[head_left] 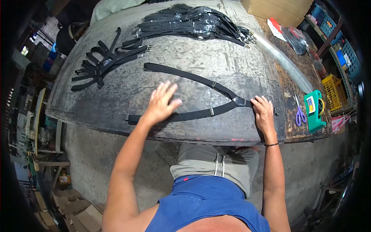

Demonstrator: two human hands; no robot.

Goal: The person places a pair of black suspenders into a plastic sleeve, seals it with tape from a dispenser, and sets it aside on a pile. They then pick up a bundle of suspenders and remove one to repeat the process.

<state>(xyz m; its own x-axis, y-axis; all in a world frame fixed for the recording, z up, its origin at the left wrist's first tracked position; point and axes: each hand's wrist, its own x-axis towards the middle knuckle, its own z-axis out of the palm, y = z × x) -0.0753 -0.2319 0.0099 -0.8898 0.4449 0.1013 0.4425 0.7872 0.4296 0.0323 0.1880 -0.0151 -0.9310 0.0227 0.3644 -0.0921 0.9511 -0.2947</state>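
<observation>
A pair of black suspenders (185, 115) lies spread in a Y on the worktable (201, 133), its two front straps reaching left and its leather joint on the right. My left hand (161, 103) is open, fingers spread, over or just beside the lower strap; whether it touches cannot be made out. Flat across the short back strap, just right of the joint, lies my right hand (263, 110), with its fingers extended and its thumb hidden. Metal adjusters show on both front straps.
Several bundled black suspenders (189, 25) lie at the back, and a looser pile (100, 65) sits at left. On the right are purple-handled scissors (300, 114), a green tape dispenser (315, 112), clear plastic sleeves (286, 62) and a cardboard box (278, 11).
</observation>
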